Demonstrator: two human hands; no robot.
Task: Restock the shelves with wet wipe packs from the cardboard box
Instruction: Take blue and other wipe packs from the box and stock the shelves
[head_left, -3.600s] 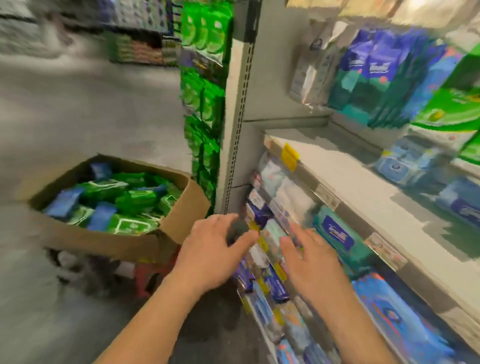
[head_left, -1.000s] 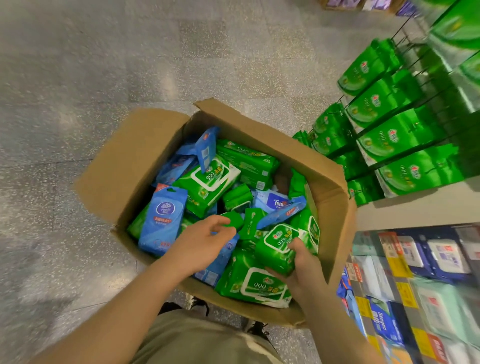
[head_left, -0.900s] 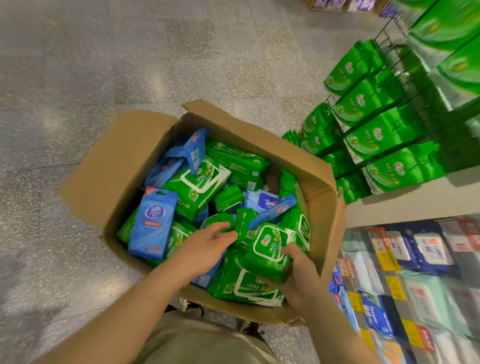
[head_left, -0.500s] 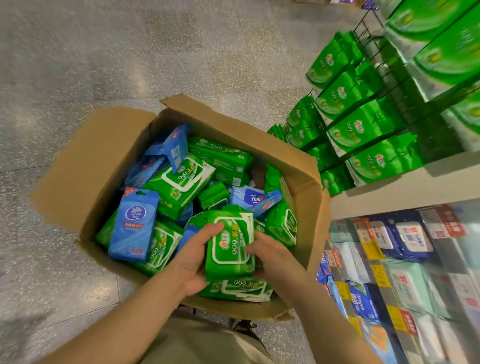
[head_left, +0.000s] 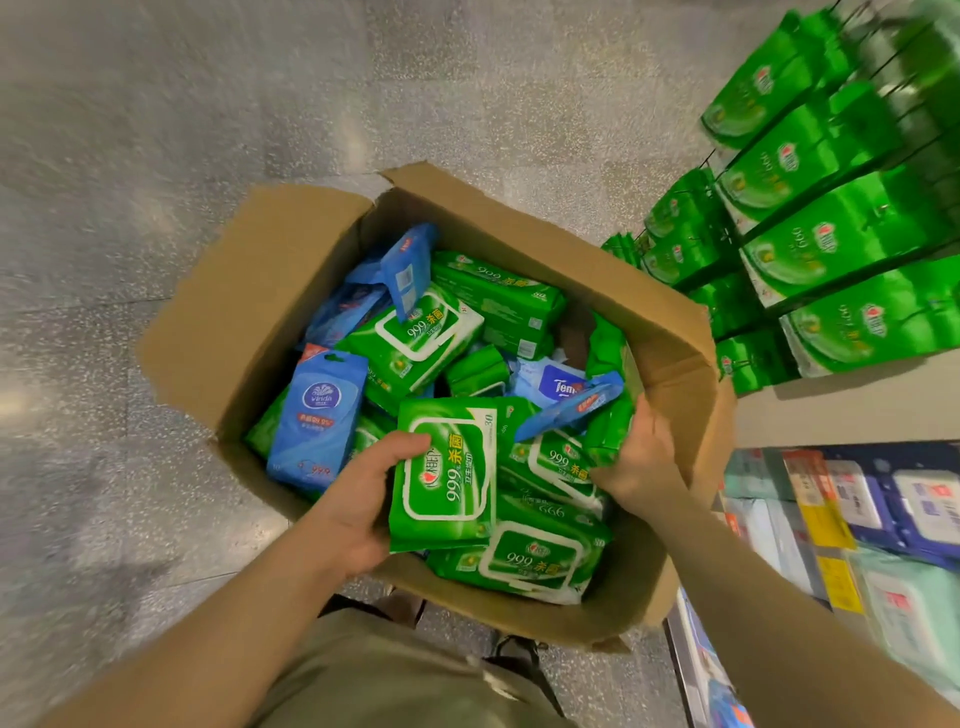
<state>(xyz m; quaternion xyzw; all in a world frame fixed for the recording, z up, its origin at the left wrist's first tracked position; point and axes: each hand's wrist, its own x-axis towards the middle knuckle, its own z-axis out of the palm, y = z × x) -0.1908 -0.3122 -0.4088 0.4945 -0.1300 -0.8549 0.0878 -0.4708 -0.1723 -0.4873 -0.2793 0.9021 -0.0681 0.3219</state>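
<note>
The floor is grey speckled stone with pale light reflections. At the bottom edge, khaki trousers cover the person's legs, and one dark shoe stands on the floor.

place: shop aisle | signs: stocked shelves with price tags, green packs on display racks, speckled floor

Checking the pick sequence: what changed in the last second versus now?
The left hand took hold of a green pack that the right hand lifted and passed over. The right hand then let go and reached right to grip another green pack by the box wall. The cardboard box and the blue pack stayed put.
</note>
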